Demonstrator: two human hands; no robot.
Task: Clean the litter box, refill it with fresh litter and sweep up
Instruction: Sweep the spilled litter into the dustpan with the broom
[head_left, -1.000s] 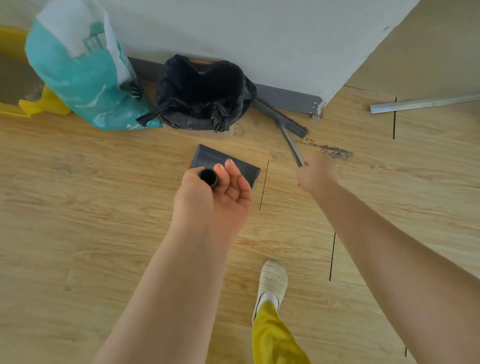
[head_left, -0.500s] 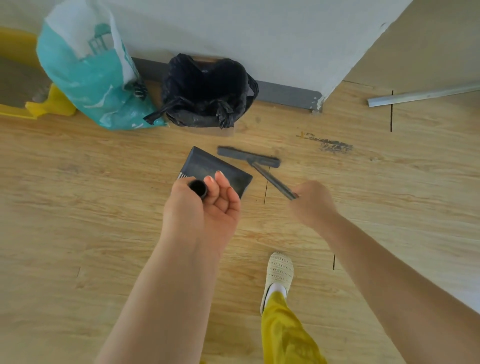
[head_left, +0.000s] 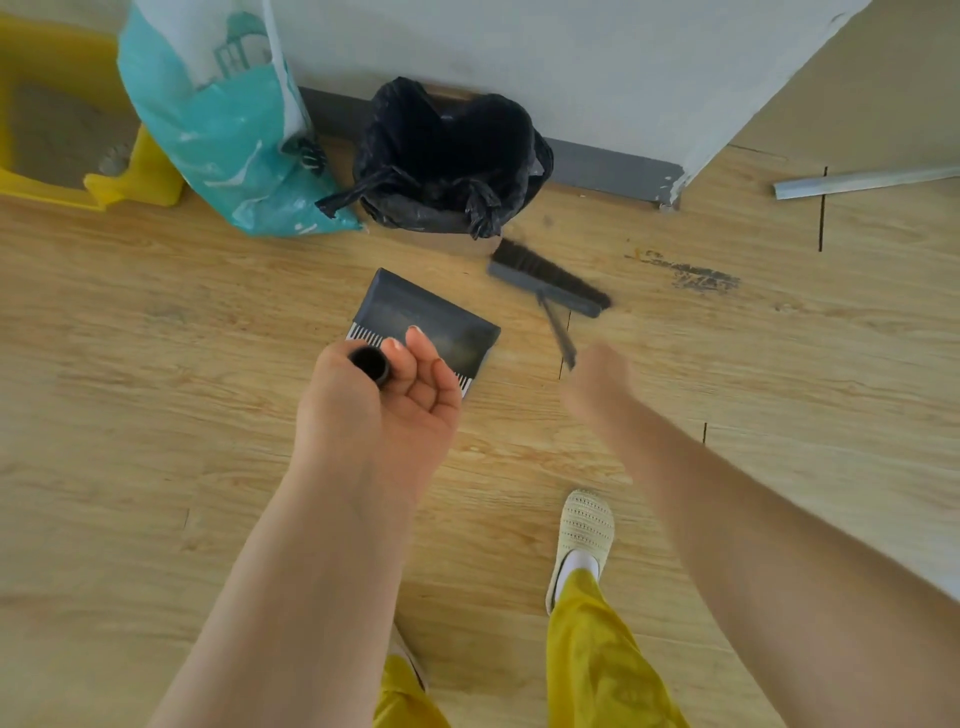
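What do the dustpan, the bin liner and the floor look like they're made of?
Dustpan: probably moulded plastic, dark grey, matt, with a comb-toothed edge. Bin liner: thin black plastic film, crinkled and glossy, with knotted ends. Floor: wood-grain planks with seams, possibly laminate.

Bare wood floor (head_left: 156, 415) lies open left and right of the dustpan (head_left: 426, 317). Beyond it the black-lined bin (head_left: 447, 156), teal bag (head_left: 223, 135) and wall (head_left: 519, 67) block the way.

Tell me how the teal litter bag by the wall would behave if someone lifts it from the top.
The litter bag looks soft and creased, so it would probably sag. Its bulging bottom suggests it is rather heavy. It leans beside the bin, so it may slump.
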